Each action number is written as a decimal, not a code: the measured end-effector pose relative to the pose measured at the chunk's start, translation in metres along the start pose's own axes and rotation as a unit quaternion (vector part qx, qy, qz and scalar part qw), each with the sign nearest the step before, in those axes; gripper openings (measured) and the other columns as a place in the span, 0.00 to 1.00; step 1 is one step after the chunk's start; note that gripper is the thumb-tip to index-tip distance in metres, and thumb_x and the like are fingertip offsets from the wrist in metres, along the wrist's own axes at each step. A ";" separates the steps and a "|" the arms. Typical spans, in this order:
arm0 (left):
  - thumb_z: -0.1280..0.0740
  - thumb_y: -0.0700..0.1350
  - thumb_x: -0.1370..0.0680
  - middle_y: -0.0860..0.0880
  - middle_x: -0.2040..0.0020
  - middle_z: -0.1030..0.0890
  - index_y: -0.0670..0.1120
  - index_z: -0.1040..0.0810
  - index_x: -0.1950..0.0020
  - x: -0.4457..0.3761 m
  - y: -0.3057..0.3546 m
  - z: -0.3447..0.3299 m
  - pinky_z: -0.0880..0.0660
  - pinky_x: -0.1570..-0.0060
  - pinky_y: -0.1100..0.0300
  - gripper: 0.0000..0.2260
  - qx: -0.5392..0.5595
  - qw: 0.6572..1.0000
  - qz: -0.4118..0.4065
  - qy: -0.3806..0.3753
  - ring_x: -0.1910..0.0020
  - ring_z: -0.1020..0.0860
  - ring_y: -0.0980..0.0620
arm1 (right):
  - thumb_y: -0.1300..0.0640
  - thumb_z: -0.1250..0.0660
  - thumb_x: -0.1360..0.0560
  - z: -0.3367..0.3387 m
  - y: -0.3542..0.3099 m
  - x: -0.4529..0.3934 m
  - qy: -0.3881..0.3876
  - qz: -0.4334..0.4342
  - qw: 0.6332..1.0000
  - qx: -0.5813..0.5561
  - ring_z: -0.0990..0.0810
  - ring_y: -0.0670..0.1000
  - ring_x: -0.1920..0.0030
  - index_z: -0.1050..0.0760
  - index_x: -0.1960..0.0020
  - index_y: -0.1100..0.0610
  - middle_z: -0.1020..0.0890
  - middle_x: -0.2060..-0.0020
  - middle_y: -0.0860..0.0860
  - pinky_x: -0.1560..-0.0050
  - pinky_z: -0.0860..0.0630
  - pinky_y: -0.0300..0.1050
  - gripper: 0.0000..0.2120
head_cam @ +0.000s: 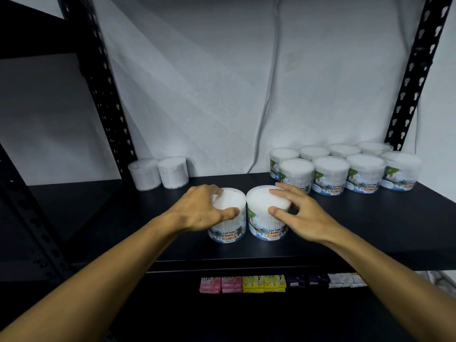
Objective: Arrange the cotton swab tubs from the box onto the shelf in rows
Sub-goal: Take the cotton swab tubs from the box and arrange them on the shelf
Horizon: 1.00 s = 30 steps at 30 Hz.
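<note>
Two cotton swab tubs stand side by side near the front middle of the black shelf (123, 230). My left hand (202, 209) grips the left tub (228, 233) from above, thumb on its front rim. My right hand (298, 213) grips the right tub (265, 225) the same way, fingers over its lid. Both tubs show a "Cotton Buds" label facing me. At the back right, several tubs (330, 174) stand in two rows. Two more tubs (159, 172) stand at the back left, labels turned away.
Black perforated uprights rise at the left (108, 99) and the right (414, 70). A grey wall with a hanging cable (269, 95) is behind the shelf. On the shelf below lie pink, yellow, purple and white packets (264, 283).
</note>
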State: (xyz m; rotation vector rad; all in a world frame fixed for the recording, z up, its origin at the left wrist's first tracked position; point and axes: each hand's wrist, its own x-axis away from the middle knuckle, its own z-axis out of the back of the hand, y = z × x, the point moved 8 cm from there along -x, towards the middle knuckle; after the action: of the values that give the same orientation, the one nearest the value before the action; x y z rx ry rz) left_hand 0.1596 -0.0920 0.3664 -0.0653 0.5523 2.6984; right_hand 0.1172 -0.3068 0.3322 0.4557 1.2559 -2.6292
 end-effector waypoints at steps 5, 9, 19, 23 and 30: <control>0.32 0.67 0.31 0.48 0.33 0.26 0.48 0.31 0.29 0.001 0.000 -0.001 0.31 0.47 0.61 0.37 0.006 1.000 0.001 0.004 0.38 0.27 0.49 | 0.49 0.31 0.27 -0.001 0.000 0.001 0.007 0.008 1.000 -0.001 0.41 0.41 0.29 0.29 0.33 0.51 0.36 0.29 0.43 0.27 0.43 0.49 0.24; 0.32 0.68 0.32 0.49 0.32 0.26 0.48 0.30 0.29 0.001 -0.001 -0.001 0.31 0.46 0.61 0.37 0.006 1.000 0.003 0.000 0.37 0.27 0.49 | 0.48 0.31 0.27 -0.002 0.002 0.000 0.001 0.008 1.000 -0.005 0.41 0.41 0.29 0.29 0.33 0.50 0.36 0.29 0.42 0.27 0.43 0.50 0.24; 0.31 0.65 0.31 0.49 0.31 0.27 0.50 0.30 0.29 0.000 -0.003 -0.001 0.33 0.44 0.62 0.35 0.025 1.000 0.000 -0.016 0.36 0.27 0.50 | 0.50 0.32 0.27 -0.004 0.003 -0.004 -0.022 0.010 0.999 -0.028 0.42 0.40 0.29 0.29 0.33 0.49 0.37 0.28 0.42 0.26 0.43 0.50 0.23; 0.30 0.63 0.30 0.49 0.31 0.28 0.51 0.30 0.29 0.001 -0.004 -0.001 0.33 0.41 0.60 0.34 0.035 0.999 -0.004 -0.024 0.35 0.28 0.50 | 0.50 0.32 0.27 -0.003 0.003 -0.004 -0.019 0.016 0.999 -0.030 0.42 0.40 0.29 0.29 0.33 0.49 0.37 0.29 0.41 0.26 0.44 0.49 0.22; 0.30 0.64 0.31 0.49 0.31 0.28 0.51 0.31 0.29 0.000 -0.007 -0.003 0.31 0.42 0.60 0.35 0.044 0.999 -0.005 -0.031 0.36 0.27 0.50 | 0.51 0.32 0.26 -0.004 0.002 -0.002 -0.024 0.015 0.999 -0.031 0.43 0.39 0.29 0.30 0.32 0.48 0.38 0.28 0.41 0.26 0.45 0.49 0.23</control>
State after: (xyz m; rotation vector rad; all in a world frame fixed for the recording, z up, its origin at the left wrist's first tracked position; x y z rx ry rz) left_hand 0.1621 -0.0873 0.3609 0.0402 0.6493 2.6532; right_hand 0.1209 -0.3050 0.3294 0.3949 1.3009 -2.5519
